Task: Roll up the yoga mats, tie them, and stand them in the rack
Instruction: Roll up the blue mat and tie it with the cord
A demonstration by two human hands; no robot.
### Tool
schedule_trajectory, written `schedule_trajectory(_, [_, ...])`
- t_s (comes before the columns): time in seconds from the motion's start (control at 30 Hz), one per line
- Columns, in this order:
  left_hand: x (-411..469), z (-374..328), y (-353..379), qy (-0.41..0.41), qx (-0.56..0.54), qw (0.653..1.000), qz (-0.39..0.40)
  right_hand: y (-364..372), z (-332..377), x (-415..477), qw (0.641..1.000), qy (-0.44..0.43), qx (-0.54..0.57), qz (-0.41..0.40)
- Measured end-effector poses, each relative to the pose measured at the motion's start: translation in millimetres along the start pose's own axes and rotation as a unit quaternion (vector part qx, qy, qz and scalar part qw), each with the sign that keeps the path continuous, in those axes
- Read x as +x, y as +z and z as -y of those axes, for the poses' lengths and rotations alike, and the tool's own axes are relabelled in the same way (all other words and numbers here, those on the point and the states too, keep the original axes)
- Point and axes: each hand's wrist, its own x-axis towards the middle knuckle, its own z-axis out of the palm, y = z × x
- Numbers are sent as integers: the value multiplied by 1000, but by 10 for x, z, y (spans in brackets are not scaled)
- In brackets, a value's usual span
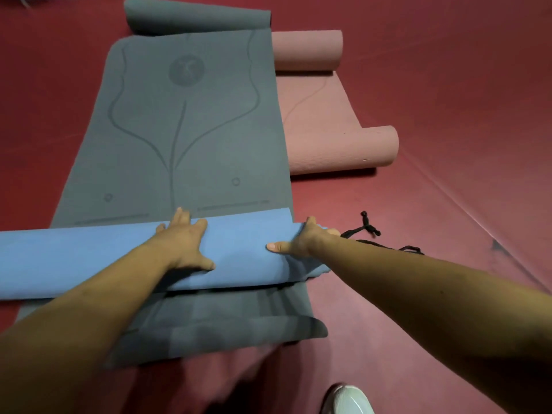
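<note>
Blue roll (89, 258) lies crosswise, lower left to centre, on the flat grey mat (185, 130), whose far end curls at top. Pink mat (322, 121), upper right: both ends rolled. Black strap (367, 228) lies just right of the roll.

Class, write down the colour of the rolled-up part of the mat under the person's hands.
Light blue; the roll shows best in the head view.
</note>
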Motion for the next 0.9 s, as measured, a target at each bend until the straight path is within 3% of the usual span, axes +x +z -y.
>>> schedule_trajectory(0.13, [-2,-6,12,7,-10,1000,-8,85,-96,-38,997,-9,79,-21])
schedule_trajectory(0.37, [-59,-121,121,-5,106,994,-27,267,-244,-90,993,-23,103,-49])
schedule_trajectory(0.53, [-103,-119,220,-12,18,999,-50,131,-297,-189,984,-54,151,-75])
schedule_trajectory(0.63, [-187,-164,234,-50,-4,994,-96,-158,-144,-296,971,-114,165,-128])
schedule_trajectory(0.77, [-447,45,-47,-102,-12,969,-226,-627,210,-593,938,-215,172,-210])
schedule_trajectory(0.9, [-687,349,-452,-148,-58,961,-226,-963,652,-1052,915,-276,90,-280])
